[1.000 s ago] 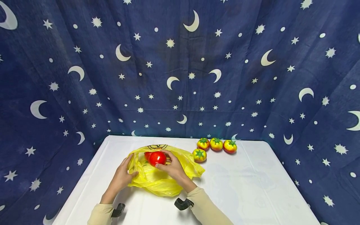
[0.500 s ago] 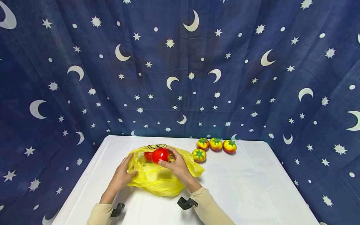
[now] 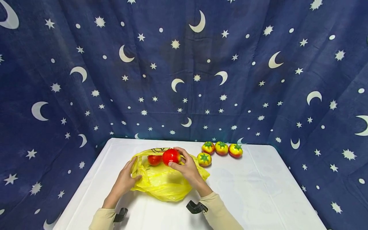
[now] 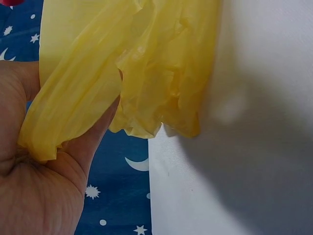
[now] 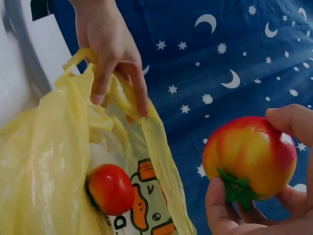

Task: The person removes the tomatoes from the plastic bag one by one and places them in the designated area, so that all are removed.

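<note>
My right hand (image 3: 187, 164) grips a glossy red-and-yellow tomato (image 3: 171, 157) with a green leafy top, thumb on one side and fingers on the other. It holds this tomato at the right part of the mouth of a yellow plastic bag (image 3: 161, 188). Another red tomato (image 5: 111, 190) lies inside the bag, against a printed cartoon. My left hand (image 3: 125, 177) is at the bag's left edge, thumb and fingers spread in its mouth. In the left wrist view, a strip of the bag (image 4: 73, 93) runs across that hand between thumb and fingers.
Several red-and-yellow tomatoes with green tops, one nearest the bag (image 3: 204, 159), sit to the right of the bag near the back edge. A white cloth covers the table (image 3: 258, 191). Behind hangs a dark blue curtain (image 3: 184, 80) with moons and stars.
My right hand has moved right with its tomato, away from the other tomato, which now shows more fully inside the bag. My left hand and the bag stay nearly still.
</note>
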The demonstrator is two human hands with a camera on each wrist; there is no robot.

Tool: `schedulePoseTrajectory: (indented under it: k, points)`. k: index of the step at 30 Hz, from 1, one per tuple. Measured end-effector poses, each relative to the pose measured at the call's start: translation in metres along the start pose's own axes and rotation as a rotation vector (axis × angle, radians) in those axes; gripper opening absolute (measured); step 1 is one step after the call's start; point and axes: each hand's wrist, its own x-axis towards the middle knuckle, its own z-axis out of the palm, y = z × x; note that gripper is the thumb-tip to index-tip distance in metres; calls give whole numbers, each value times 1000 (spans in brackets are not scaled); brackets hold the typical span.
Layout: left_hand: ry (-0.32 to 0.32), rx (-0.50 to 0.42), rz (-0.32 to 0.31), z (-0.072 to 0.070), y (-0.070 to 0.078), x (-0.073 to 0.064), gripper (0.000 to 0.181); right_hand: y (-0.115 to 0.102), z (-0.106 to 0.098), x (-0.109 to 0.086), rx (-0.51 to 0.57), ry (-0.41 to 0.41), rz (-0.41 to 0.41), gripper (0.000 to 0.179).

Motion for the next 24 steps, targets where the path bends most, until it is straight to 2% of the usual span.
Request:
schedulePoseTrajectory:
  k: [7, 14, 24]
  points:
    - [-22, 7, -23, 0, 0, 0, 88, -2, -12, -1, 48, 20, -15, 71]
    - [-8, 17, -6, 1, -1, 1, 88, 1, -24, -3, 22, 92, -47, 66]
    - [-5, 18, -6, 1, 0, 1, 87, 4, -39, -7, 11, 153, -19, 66]
